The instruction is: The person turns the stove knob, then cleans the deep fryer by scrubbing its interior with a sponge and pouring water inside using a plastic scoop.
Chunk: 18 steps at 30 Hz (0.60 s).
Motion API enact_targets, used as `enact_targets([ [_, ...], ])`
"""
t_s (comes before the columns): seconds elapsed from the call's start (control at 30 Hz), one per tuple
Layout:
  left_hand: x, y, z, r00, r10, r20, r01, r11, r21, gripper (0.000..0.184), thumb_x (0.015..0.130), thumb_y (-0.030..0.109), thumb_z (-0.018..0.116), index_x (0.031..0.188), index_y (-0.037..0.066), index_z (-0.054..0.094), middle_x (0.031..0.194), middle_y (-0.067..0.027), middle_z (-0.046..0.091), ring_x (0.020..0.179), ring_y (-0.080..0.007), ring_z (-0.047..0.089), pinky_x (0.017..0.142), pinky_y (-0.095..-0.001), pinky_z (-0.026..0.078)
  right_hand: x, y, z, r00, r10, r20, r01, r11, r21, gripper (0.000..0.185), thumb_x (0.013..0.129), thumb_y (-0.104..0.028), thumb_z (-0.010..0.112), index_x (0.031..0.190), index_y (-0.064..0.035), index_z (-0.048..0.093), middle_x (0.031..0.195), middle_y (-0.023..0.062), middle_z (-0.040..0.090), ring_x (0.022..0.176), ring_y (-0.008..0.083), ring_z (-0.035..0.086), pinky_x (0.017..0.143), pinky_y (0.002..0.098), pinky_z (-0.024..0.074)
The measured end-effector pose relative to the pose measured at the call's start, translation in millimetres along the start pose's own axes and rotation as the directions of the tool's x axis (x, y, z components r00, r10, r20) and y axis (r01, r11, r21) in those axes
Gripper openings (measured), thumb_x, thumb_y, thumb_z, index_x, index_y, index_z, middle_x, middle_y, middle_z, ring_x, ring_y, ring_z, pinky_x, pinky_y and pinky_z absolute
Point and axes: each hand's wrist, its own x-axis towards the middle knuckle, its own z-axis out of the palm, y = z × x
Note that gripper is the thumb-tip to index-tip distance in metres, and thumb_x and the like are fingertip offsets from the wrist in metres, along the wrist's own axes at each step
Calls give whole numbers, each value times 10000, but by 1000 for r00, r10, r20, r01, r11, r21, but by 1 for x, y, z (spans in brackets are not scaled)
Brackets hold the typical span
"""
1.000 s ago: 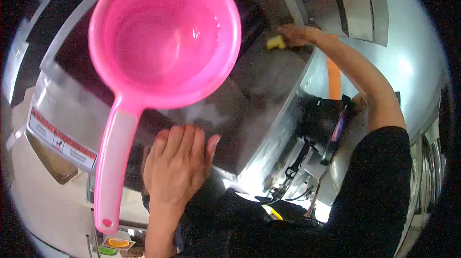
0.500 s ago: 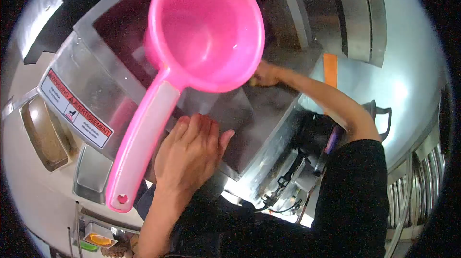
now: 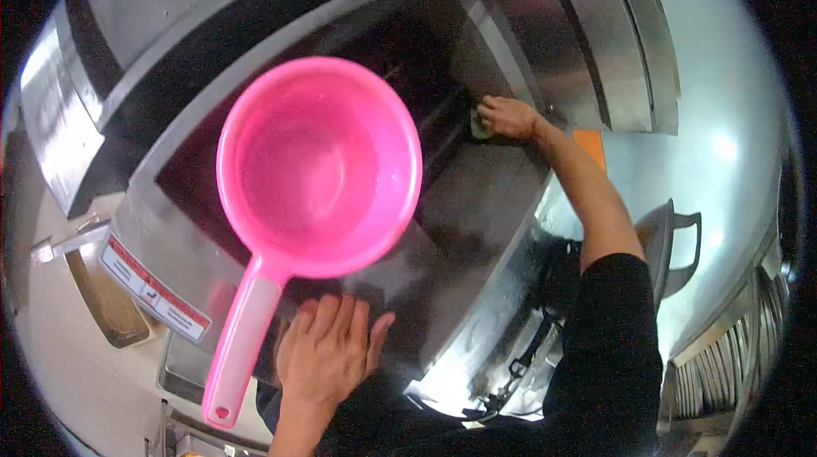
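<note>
My left hand (image 3: 328, 352) lies palm down near the front edge of a dark steel cooking surface (image 3: 442, 287), fingers stretched out and holding nothing. A pink plastic dipper (image 3: 230, 355) is just in front of it, its round bowl facing up and its handle pointing toward the lower left. No hand touches the dipper, and what supports it is hidden. Farther off, with my arm stretched out, my right hand (image 3: 511, 119) is closed on a small greenish scrubbing pad (image 3: 481, 124), pressed to the surface near its far right corner.
A warning label (image 3: 153, 287) is on the steel front at left, near metal pans (image 3: 106, 299). At right are a pan with a dark handle (image 3: 685, 244), an orange strip (image 3: 589, 147) and burner parts (image 3: 523, 363). Steel panels (image 3: 587, 40) rise behind.
My right hand has shifted with the pad to the far right part of the surface. The view has tilted, so the dipper appears lower and farther left. My left hand stays by the front edge.
</note>
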Motion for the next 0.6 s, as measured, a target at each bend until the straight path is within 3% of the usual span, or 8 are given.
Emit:
enact_targets([
  [0.1, -1, -1, 0, 1000, 16, -8, -15, 999, 39, 317, 878, 374, 596, 702, 118, 533, 693, -29, 499, 717, -180, 496, 682, -318, 381, 47, 38, -15, 941, -112, -319, 60, 984, -169, 304, 863, -209, 513, 1110, -55, 602, 1226, 143, 543, 1087, 329, 552, 908, 412, 501],
  [0.17, -1, 4, -5, 997, -8, 72, 3, 998, 69, 318, 874, 383, 601, 704, 123, 536, 698, -23, 496, 719, -168, 492, 686, -309, 372, 82, 56, -69, 829, -165, -535, -47, 932, -360, 267, 834, -206, 529, 1039, -63, 624, 1108, 127, 614, 951, 310, 609, 821, 423, 532],
  [0.2, 0, 6, -4, 998, -15, 69, 9, 996, 88, 313, 874, 382, 602, 709, 124, 541, 712, -19, 508, 721, -164, 492, 687, -306, 370, 98, 62, -102, 910, 92, -404, -207, 945, -252, 327, 803, -190, 553, 1103, -75, 612, 1103, 131, 601, 990, 313, 587, 858, 409, 515],
  [0.23, 2, 6, -4, 998, -27, 63, 20, 994, 109, 307, 874, 382, 602, 714, 125, 547, 726, -16, 520, 722, -160, 493, 689, -304, 369, 110, 66, -122, 914, 332, -235, -375, 911, -173, 406, 771, -173, 577, 1167, -87, 601, 1099, 135, 588, 1029, 316, 566, 896, 395, 497],
  [0.37, 3, -1, -5, 1000, 20, 10, -21, 993, 113, 298, 868, 386, 608, 734, 123, 564, 761, -12, 547, 731, -156, 497, 701, -298, 374, 127, 74, -65, 950, 304, -78, -313, 898, -310, 472, 809, -156, 535, 1279, -112, 545, 1123, 132, 605, 997, 309, 583, 844, 436, 497],
  [0.4, 2, -1, -5, 999, 21, 25, -23, 996, 88, 300, 868, 390, 606, 743, 119, 571, 768, -13, 555, 735, -156, 499, 709, -299, 378, 138, 92, -33, 967, 84, -241, -158, 938, -308, 412, 830, -159, 519, 1235, -111, 573, 1124, 125, 613, 974, 300, 589, 816, 443, 499],
  [0.5, -3, -3, 3, 999, 38, -12, -37, 996, 77, 306, 870, 402, 601, 755, 119, 583, 767, -15, 564, 744, -153, 505, 720, -302, 391, 142, 86, -52, 857, -4, -515, -154, 952, -264, 244, 871, -166, 500, 1039, -99, 663, 1112, 97, 631, 972, 277, 594, 806, 421, 509],
  [0.6, 0, -2, -1, 999, 32, -12, -31, 994, 105, 311, 875, 404, 596, 740, 124, 576, 741, -14, 550, 734, -154, 499, 702, -297, 393, 116, 37, -61, 946, 153, -285, -197, 971, -133, 197, 855, -184, 533, 959, -99, 677, 1086, 102, 632, 1012, 296, 588, 851, 399, 508],
])
